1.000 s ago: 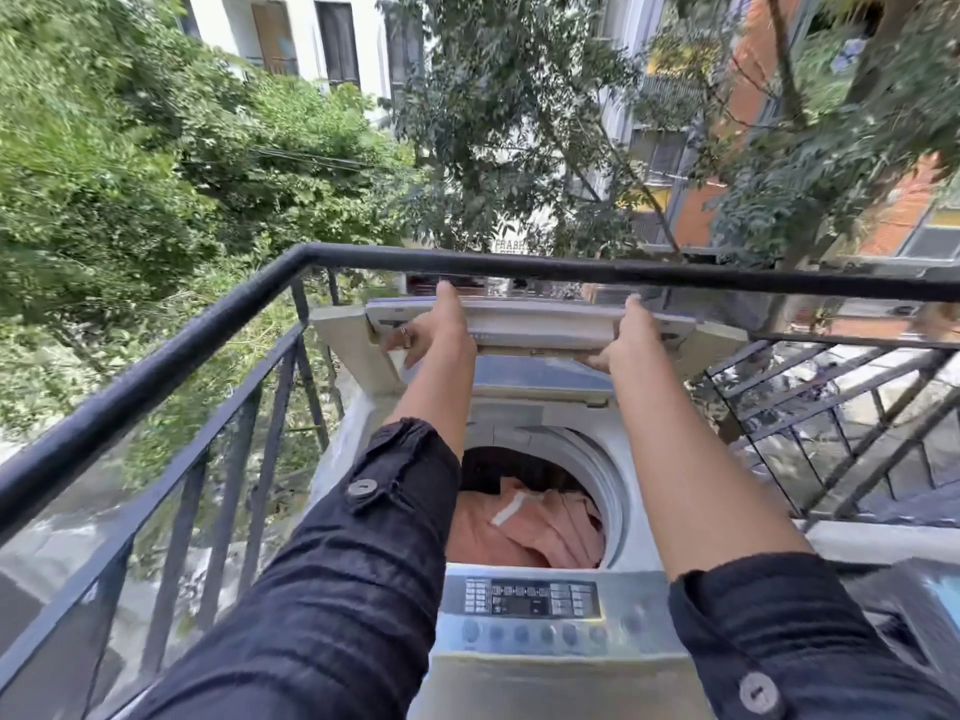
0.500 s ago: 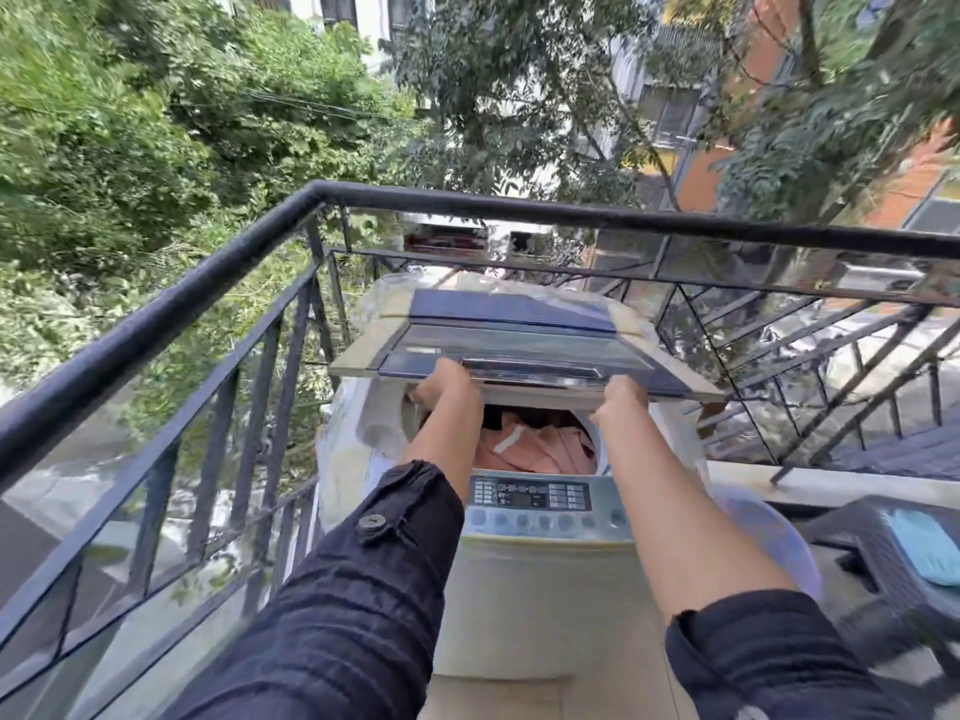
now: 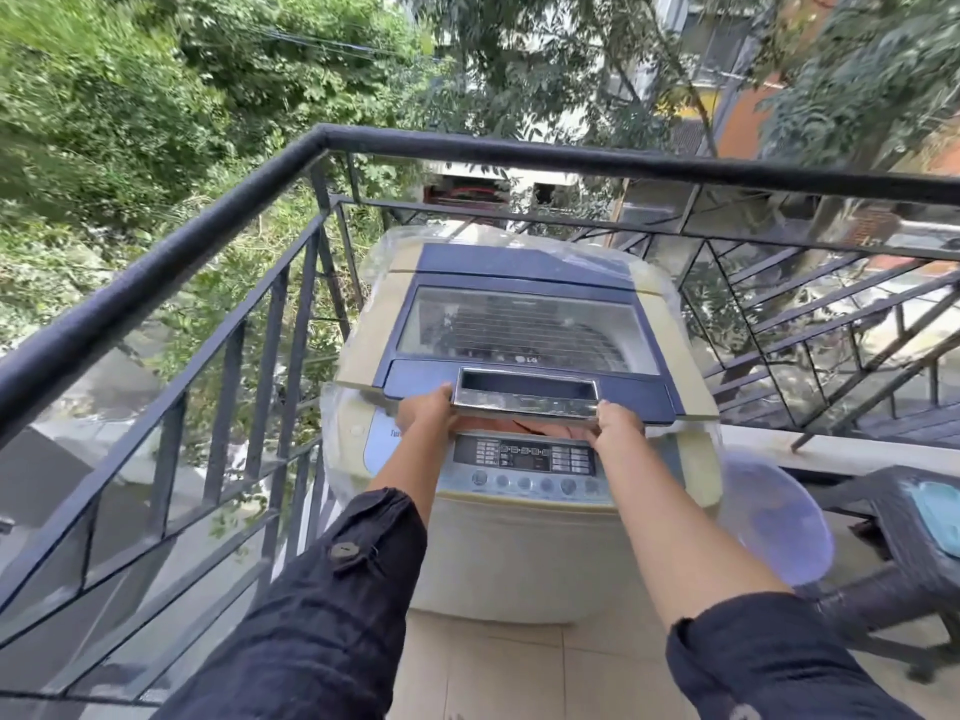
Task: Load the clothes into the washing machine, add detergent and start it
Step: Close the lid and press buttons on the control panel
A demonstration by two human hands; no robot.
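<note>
A cream top-loading washing machine stands in the balcony corner. Its blue lid with a clear window lies nearly flat, a narrow gap left at the front. Through that gap a sliver of orange clothes shows in the drum. My left hand grips the left end of the lid's chrome handle. The right end of the same handle is held by my right hand. The control panel with its buttons sits just below my hands. No detergent is in view.
A black metal railing fences the balcony on the left and behind the machine. A translucent purple tub sits to the machine's right. A dark chair with a teal cloth stands at the far right. Beige floor tiles lie in front.
Both hands have brought the lid down from upright to almost flat over the drum. The clothes, open to view before, are now nearly covered. My view has pulled back from the machine.
</note>
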